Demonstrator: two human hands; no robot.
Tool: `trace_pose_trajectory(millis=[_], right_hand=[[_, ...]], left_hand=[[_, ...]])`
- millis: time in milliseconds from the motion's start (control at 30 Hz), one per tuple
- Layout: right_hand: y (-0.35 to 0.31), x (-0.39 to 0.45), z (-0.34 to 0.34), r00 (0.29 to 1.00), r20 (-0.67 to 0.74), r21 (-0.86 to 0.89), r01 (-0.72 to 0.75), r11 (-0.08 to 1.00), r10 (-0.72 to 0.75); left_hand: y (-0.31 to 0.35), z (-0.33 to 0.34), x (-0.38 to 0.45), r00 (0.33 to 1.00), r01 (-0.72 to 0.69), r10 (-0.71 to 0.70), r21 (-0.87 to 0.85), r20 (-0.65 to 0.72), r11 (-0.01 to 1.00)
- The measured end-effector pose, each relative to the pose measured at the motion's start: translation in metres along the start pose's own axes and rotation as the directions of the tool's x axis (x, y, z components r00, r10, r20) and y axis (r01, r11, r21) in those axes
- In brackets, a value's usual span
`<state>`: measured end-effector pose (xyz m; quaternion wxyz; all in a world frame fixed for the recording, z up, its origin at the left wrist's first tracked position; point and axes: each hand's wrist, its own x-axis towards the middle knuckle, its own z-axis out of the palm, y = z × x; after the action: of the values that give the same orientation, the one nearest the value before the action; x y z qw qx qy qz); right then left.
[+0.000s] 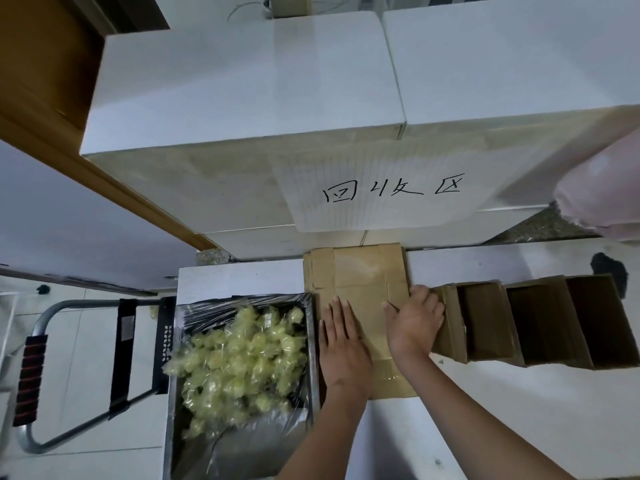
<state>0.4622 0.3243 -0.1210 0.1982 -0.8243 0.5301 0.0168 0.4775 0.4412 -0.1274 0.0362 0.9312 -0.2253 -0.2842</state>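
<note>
While we press the flattened carton point(360, 271) onto the white table point(485, 427), its long axis runs straight away from us, far end toward the stacked white boxes point(242, 98). It lies just right of the tray point(313, 362) of yellow-green packets point(242, 348). Our left hand point(343, 344) rests flat on it, fingers straight; our right hand point(414, 323) curls its fingers over the edge farther from the tray, gripping it. Beyond that edge stand open brown boxes point(540, 323). Left of the tray, a metal stool point(69, 375) sits on pale floor tiles. The carton is brown, creased and glossy with tape.
</note>
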Motion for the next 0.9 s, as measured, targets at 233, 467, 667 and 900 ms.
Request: trace_pose_trajectory(millis=[233, 467, 667, 900], right_hand=[[0.022, 0.006, 0.026, 0.798, 0.31, -0.11, 0.57, 0.814, -0.517], [0.031, 0.002, 0.051, 0.824, 0.197, -0.18, 0.563, 0.806, -0.531], [0.035, 0.003, 0.056, 0.821, 0.154, -0.19, 0.571, 0.799, -0.55], [0.035, 0.004, 0.054, 0.816, 0.194, -0.196, 0.577, 0.793, -0.545]], left_hand=[[-0.002, 0.013, 0.032, 0.991, -0.025, 0.028, 0.025, -0.127, 0.999], [-0.006, 0.032, 0.041, 0.964, -0.05, 0.047, -0.008, -0.262, 0.999], [-0.009, 0.043, 0.045, 0.943, -0.091, 0.075, -0.032, -0.325, 0.995], [-0.007, 0.042, 0.047, 0.949, -0.086, 0.078, -0.012, -0.306, 0.996]])
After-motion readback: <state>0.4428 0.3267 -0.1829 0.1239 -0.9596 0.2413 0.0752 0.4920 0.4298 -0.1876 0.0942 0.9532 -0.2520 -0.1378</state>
